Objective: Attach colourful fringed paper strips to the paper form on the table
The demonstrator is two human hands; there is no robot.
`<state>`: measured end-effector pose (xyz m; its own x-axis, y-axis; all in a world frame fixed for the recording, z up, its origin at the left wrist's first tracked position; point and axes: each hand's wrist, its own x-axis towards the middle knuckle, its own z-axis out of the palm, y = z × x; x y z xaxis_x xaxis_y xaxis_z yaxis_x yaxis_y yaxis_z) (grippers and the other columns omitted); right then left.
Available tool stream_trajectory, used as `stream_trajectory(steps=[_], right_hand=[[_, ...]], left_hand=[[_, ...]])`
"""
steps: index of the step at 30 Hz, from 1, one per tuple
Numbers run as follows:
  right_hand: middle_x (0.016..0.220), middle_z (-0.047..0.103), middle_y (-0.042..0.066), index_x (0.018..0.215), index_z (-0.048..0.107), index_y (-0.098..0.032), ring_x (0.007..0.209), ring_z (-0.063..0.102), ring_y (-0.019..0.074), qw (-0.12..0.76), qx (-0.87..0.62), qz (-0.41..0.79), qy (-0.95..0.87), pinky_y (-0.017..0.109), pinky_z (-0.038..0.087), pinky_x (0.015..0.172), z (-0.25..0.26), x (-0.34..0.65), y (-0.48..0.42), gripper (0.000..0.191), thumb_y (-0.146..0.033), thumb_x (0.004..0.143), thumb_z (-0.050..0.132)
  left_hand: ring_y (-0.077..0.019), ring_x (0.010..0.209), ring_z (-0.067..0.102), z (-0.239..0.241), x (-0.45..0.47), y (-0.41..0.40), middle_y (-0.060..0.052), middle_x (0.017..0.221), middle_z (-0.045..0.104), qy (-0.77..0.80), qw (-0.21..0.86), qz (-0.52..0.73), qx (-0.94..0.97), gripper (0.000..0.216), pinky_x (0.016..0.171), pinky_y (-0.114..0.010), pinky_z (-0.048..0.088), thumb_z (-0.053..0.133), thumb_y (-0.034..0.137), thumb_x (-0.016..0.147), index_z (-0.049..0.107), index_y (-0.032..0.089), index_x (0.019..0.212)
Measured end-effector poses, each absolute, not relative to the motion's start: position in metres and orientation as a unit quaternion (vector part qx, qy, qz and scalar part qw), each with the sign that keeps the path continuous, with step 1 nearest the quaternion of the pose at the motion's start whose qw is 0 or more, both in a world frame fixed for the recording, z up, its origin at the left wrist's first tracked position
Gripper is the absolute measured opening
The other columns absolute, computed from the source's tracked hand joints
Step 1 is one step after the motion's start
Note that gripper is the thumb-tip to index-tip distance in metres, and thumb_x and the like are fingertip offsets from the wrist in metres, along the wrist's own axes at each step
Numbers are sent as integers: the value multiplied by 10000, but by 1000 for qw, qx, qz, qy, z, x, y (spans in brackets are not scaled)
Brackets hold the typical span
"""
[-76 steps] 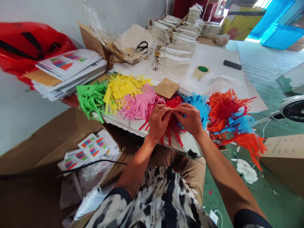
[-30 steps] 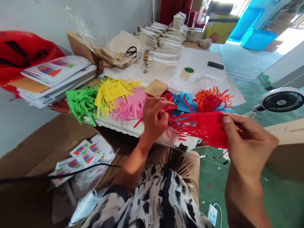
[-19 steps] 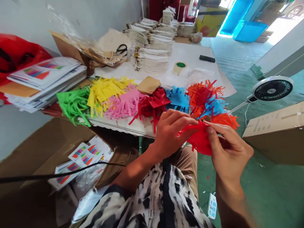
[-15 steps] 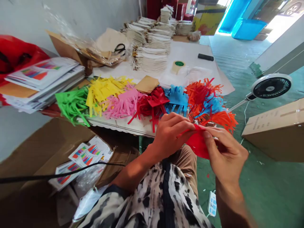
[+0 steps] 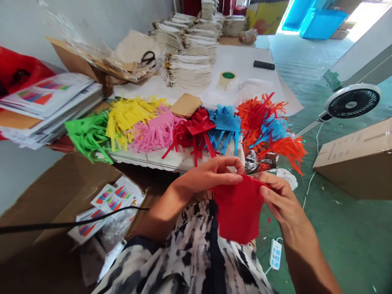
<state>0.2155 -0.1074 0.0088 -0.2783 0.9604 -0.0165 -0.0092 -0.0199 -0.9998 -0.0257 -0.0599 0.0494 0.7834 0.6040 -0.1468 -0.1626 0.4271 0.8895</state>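
A red fringed paper piece (image 5: 239,210) hangs in front of my lap, its strips pointing down. My left hand (image 5: 208,175) pinches its top left corner and my right hand (image 5: 275,196) pinches its top right edge, both closed on it. Just beyond my hands, a row of fringed paper piles lies on the white table edge (image 5: 159,161): green (image 5: 87,134), yellow (image 5: 128,116), pink (image 5: 154,132), red (image 5: 192,130), blue (image 5: 225,124) and orange (image 5: 266,122).
Stacks of printed cards (image 5: 45,106) sit at the left, more in a cardboard box (image 5: 107,200) below. A tape roll (image 5: 226,79), scissors (image 5: 147,58), cream paper stacks (image 5: 190,61) and a black remote (image 5: 263,65) lie farther back. A fan (image 5: 352,102) and carton (image 5: 358,159) stand right.
My hands drew one red piece out of the pile, brought it toward my lap and spread it so that it hangs flat between both hands. The view has tilted down a little.
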Motion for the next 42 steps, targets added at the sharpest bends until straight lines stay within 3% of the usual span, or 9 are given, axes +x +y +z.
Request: stream_trajectory(steps=[5, 9, 14, 19, 24, 27, 30, 37, 42], right_hand=[[658, 563, -22, 776, 626, -240, 502, 458, 123, 467, -480, 562, -485, 250, 381, 457, 27, 226, -95, 355, -552, 859, 774], [629, 527, -49, 776, 622, -230, 489, 399, 101, 464, -543, 475, -515, 233, 299, 444, 25, 230, -67, 368, -548, 855, 790], [650, 571, -30, 742, 627, -218, 585, 478, 134, 368, -613, 291, -636, 271, 362, 564, -11, 230, -34, 386, -565, 883, 718], [679, 636, 14, 869, 651, -218, 597, 554, 195, 264, -656, 163, -688, 321, 378, 606, -40, 224, -36, 325, -524, 957, 585], [1274, 700, 193, 1290, 645, -164, 1139, 654, 359, 178, -611, -34, -771, 518, 484, 983, -32, 222, -66, 376, -381, 999, 547], [1480, 605, 180, 1496, 520, -155, 1380, 537, 353, 143, -507, -13, -850, 576, 342, 1220, -33, 222, -87, 569, -282, 945, 582], [1532, 575, 184, 1614, 375, -105, 1427, 521, 317, 99, -476, 33, -873, 543, 288, 1282, -47, 222, -101, 778, -212, 875, 593], [1589, 558, 134, 1571, 489, -170, 1434, 548, 302, 104, -486, 13, -868, 564, 247, 1306, -67, 228, -104, 631, -228, 950, 581], [1456, 677, 117, 1447, 622, -176, 1340, 629, 275, 161, -468, 8, -869, 548, 277, 1297, -68, 233, -103, 477, -187, 973, 566]], left_hand=[[-93, 570, 620, 56, -51, -35, 12, 817, 710, 283, 742, 268, 546, 516, 504, -184, 454, 829, 395, 870, 592, 254, 1307], [-130, 636, 652, 53, -74, -10, 4, 809, 722, 416, 487, 304, 705, 445, 564, -227, 490, 790, 456, 907, 684, 255, 1289], [-291, 1205, 682, 28, -70, -6, -113, 1255, 740, 493, 99, 356, 787, 542, 1083, -453, 530, 758, 537, 918, 665, 226, 1353], [-330, 1535, 447, -24, -25, -42, -151, 1573, 566, 276, 134, 258, 916, 877, 1321, -569, 298, 780, 624, 858, 472, 200, 1563], [-308, 1513, 490, -71, -7, -66, -155, 1577, 566, 336, 126, 208, 910, 582, 1286, -520, 376, 611, 188, 959, 509, 129, 1529], [-291, 1470, 528, -74, -10, -66, -137, 1550, 593, 345, 133, 221, 902, 579, 1241, -503, 427, 574, 162, 955, 511, 149, 1531], [-275, 1319, 623, -70, -11, -63, -137, 1401, 688, 371, 118, 236, 890, 494, 1150, -475, 489, 558, 137, 957, 593, 156, 1450], [-251, 1072, 662, -46, -47, -56, -45, 1020, 766, 387, 132, 197, 891, 186, 1172, -523, 363, 715, 366, 949, 752, 238, 1079], [-263, 981, 662, -14, -102, -50, -74, 963, 751, 598, 17, 238, 765, 249, 1045, -486, 456, 619, 409, 1012, 748, 207, 946]])
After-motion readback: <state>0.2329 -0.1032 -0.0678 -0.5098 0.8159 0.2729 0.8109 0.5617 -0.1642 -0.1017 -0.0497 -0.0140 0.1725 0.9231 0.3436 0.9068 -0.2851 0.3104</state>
